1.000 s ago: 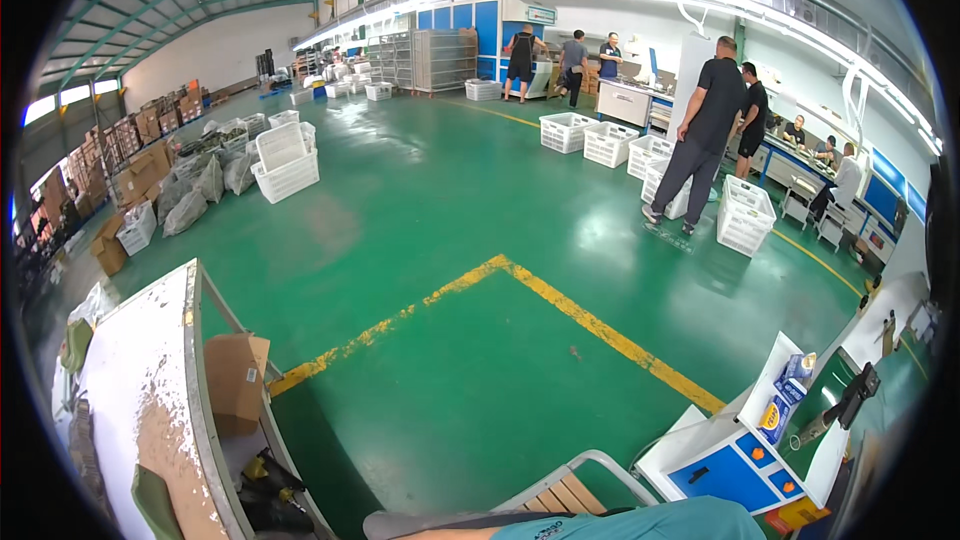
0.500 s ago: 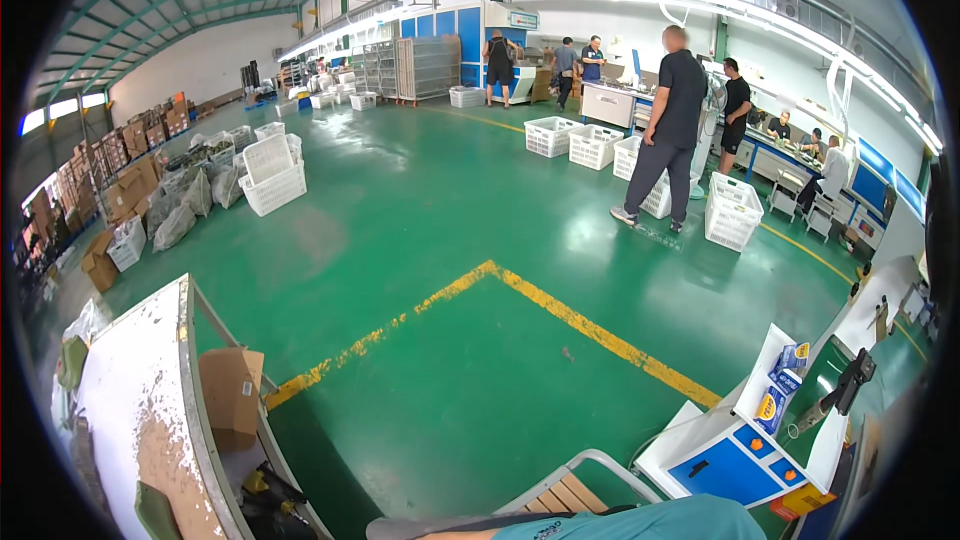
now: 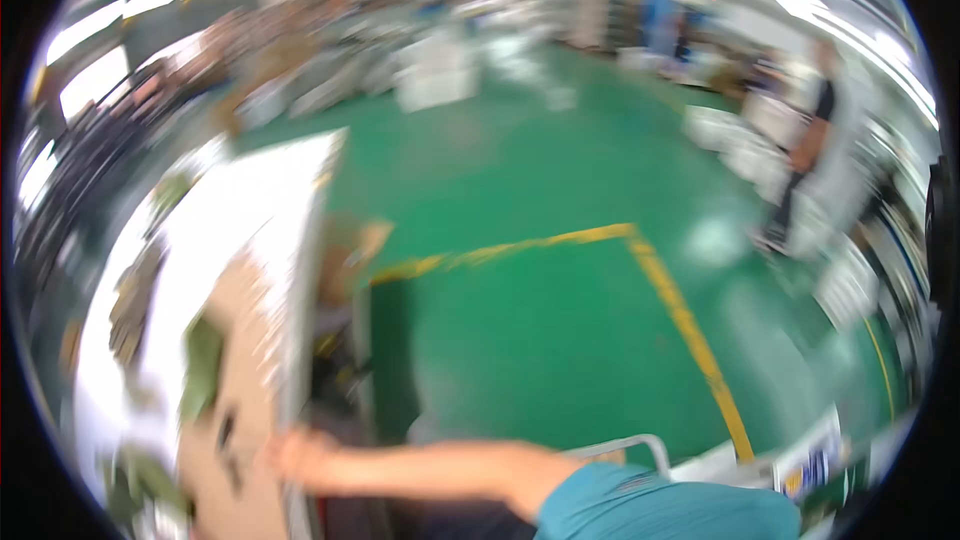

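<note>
The white table [image 3: 250, 230] stands at the near left, and its edge is met by a hand [image 3: 300, 455], seemingly the right, reached across; finger state cannot be told through blur. A steady grip is best secured before anything is shifted.

The picture is very blurry, so only big things can be counted: one hand [image 3: 300, 458] on one bare arm [image 3: 430, 468] with one teal sleeve [image 3: 650, 505], and it is too smeared to tell which hand it is. There is one white table [image 3: 255, 210], one brown cardboard box [image 3: 345, 250] beside it, one yellow line [image 3: 660, 290] with one corner in it on one green floor [image 3: 540, 340], and one metal chair frame [image 3: 625, 445]. One other person [image 3: 805, 155] stands far off on the right, and the white crates there are too smeared to count.
</note>
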A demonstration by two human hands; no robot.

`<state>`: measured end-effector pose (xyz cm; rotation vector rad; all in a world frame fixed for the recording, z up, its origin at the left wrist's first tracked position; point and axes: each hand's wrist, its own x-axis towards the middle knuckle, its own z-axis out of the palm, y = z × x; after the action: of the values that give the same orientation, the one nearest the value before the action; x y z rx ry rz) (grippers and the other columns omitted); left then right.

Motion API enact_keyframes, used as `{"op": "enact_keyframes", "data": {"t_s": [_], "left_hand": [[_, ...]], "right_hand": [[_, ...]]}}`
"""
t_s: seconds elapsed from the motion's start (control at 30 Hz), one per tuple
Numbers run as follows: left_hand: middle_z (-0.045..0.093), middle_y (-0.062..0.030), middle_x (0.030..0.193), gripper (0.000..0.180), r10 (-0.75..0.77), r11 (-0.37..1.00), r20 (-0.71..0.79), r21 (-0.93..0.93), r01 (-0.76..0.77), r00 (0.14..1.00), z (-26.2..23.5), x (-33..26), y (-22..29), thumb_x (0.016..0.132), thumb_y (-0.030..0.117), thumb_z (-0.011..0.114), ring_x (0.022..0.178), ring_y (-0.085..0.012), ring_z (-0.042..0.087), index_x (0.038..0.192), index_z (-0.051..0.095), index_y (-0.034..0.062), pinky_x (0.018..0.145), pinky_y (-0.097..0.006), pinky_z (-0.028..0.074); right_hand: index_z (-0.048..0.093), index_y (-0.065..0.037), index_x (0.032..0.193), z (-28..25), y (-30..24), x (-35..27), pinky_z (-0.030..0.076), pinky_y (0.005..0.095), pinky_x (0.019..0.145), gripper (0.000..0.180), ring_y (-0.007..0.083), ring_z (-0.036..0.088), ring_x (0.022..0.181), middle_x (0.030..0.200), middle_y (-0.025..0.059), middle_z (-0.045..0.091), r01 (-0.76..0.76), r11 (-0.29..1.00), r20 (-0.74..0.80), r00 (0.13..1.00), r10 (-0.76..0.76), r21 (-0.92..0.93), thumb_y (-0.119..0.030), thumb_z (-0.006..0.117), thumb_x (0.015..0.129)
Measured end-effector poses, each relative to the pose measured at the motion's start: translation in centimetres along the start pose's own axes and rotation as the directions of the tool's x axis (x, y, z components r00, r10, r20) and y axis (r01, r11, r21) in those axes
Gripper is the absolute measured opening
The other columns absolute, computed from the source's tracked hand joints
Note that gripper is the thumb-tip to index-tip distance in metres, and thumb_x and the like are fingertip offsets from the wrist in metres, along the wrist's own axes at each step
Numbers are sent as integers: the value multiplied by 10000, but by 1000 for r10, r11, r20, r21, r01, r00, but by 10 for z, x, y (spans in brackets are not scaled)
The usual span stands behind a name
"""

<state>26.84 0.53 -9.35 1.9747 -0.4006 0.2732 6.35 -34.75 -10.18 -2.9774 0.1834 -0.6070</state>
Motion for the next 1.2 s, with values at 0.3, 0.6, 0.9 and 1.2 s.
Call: {"op": "enact_keyframes", "data": {"t_s": [0.3,0.6,0.9,1.2], "left_hand": [[505,-223,1457,516,-152,986,-331,21,168,931,-99,-65,-80,984,153,618,1368,-329,481,1431,475,-60,1147,-400,373],[573,-217,1334,619,-166,984,-427,-132,120,889,-99,-76,-53,932,33,632,1177,-286,622,1488,367,-28,1015,-381,493],[626,-216,1253,564,-117,989,-570,5,146,813,-99,-68,-49,911,109,663,1151,-329,641,1414,460,-43,1001,-394,510],[653,-211,1166,779,-288,954,-543,-233,187,789,-97,-70,-38,908,84,695,910,-231,706,1524,251,-87,770,-332,585]], "right_hand": [[577,-107,1365,-21,22,-4,490,447,861,526,320,607,1022,1067,115,619,142,988,-55,988,-146,-61,-55,587,842],[623,-178,1333,-5,52,37,485,487,936,480,331,617,1059,1172,117,659,181,979,40,983,-178,-96,-54,591,871],[495,-161,1446,30,-86,171,431,551,1017,624,424,548,1241,1413,208,532,67,986,-8,998,-67,152,-308,723,884],[396,-182,1532,98,-156,259,414,572,1074,787,488,479,1303,1451,305,417,14,977,220,974,-62,214,-464,705,866]]}}
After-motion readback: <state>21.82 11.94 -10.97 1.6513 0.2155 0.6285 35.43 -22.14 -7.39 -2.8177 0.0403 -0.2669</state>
